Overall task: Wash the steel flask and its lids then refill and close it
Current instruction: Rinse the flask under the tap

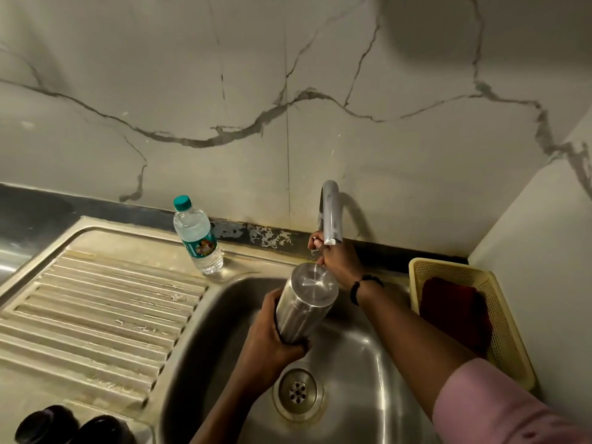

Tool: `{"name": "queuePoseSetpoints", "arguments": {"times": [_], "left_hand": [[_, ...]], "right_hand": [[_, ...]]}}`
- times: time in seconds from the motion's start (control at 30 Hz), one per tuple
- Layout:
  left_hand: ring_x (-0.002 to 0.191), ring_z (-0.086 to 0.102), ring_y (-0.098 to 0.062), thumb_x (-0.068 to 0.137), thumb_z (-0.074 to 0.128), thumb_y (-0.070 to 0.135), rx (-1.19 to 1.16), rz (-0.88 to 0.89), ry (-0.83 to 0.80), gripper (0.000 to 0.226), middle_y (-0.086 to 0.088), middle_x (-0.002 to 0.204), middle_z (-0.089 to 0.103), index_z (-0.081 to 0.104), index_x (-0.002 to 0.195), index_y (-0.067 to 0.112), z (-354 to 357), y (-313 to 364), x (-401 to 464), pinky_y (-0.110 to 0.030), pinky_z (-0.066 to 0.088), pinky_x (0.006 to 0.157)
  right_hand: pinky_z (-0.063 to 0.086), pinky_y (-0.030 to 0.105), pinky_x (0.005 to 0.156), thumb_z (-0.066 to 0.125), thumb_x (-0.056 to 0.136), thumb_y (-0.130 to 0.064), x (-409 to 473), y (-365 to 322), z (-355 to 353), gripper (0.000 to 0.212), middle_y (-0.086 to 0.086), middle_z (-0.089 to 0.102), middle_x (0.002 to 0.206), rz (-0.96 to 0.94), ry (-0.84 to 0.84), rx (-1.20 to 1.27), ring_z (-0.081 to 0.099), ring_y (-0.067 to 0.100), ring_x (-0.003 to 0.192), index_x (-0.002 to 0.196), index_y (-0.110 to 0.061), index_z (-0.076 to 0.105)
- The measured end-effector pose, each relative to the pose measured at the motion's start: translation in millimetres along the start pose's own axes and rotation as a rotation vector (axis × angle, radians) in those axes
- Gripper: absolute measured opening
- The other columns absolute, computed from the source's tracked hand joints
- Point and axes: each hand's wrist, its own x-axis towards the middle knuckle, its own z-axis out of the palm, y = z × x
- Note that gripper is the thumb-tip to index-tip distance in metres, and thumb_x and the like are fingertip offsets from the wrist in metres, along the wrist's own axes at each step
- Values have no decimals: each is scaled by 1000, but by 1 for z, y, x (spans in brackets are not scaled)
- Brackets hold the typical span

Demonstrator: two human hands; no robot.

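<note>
Left hand [272,334] is wrapped round the flask [304,302]; right hand [333,257] is curled on the tap [331,216] handle; rinsing water is needed next.

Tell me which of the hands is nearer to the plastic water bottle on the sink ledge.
The left hand. It grips the steel flask over the basin, below and right of the plastic water bottle. The right hand is farther right, at the tap.
</note>
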Motion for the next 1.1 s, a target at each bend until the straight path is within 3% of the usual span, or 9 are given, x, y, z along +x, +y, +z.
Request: {"name": "queuePoseSetpoints", "arguments": {"times": [0.17, 0.33, 0.53, 0.67, 0.77, 0.87, 0.97, 1.03, 1.1], "left_hand": [[104, 57, 7, 64, 89, 17, -8, -30, 15, 82, 22, 110, 60, 40, 121, 50, 5, -3, 1, -15, 50, 76], [102, 57, 8, 63, 89, 22, -6, -41, 12, 82, 25, 108, 61, 39, 120, 52, 9, -3, 4, -23, 52, 79], [100, 58, 7, 62, 88, 26, -2, -19, 20, 82, 35, 108, 57, 37, 114, 62, 16, 0, 7, -29, 56, 81], [100, 59, 7, 62, 88, 29, -4, -33, 22, 81, 34, 109, 58, 37, 117, 58, 16, -2, 8, -30, 56, 81], [99, 59, 6, 62, 88, 27, 1, -46, 30, 80, 34, 109, 58, 38, 117, 57, 17, -3, 9, -37, 58, 83], [98, 59, 4, 60, 87, 27, 11, -64, 26, 81, 33, 109, 58, 37, 117, 58, 20, -3, 12, -42, 58, 83], [94, 64, -8, 60, 86, 27, 1, -94, 24, 81, 21, 106, 62, 39, 120, 56, 23, -7, 16, -45, 60, 74], [88, 67, -19, 61, 85, 25, -15, -107, 11, 80, 11, 104, 63, 40, 120, 54, 25, -9, 19, -42, 60, 63], [85, 68, -23, 62, 84, 22, -12, -94, 12, 78, 6, 104, 62, 41, 119, 53, 26, -11, 20, -38, 58, 59]], "right_hand": [[46, 14, 54, 47, 103, -13, -2, -2, -11, 26, 11, 69, 113, -2, -79, 25, 60, 6, 60, 124, -6, 62], [46, 13, 52, 44, 105, -15, -4, -4, -18, 25, 12, 68, 112, 19, -142, 34, 61, 1, 58, 119, -5, 62], [54, 28, 68, 50, 102, -18, 8, -8, -14, 9, 13, 69, 103, 9, -132, -10, 61, 11, 63, 102, -20, 59], [59, 33, 77, 51, 101, -18, 7, -11, -14, 18, 12, 69, 107, 4, -130, -57, 64, 11, 68, 111, -11, 64], [58, 28, 80, 52, 101, -15, -5, -19, -21, 26, 6, 68, 115, 15, -142, -61, 64, 10, 78, 124, -10, 62], [50, 13, 70, 55, 99, -10, -21, -30, -29, 28, -1, 64, 111, -32, -91, -12, 61, 10, 89, 126, -13, 60], [54, 20, 74, 59, 96, -13, -44, -39, -35, 26, -2, 68, 114, -36, 20, 202, 66, 13, 95, 121, -19, 63], [53, 28, 89, 55, 99, -26, -68, -44, -41, 28, -6, 64, 126, -50, -167, 300, 62, 9, 107, 126, -28, 63], [45, 30, 103, 49, 97, -43, -91, -43, -42, 42, -12, 49, 140, -170, -357, 123, 49, 5, 124, 138, -35, 52]]}}
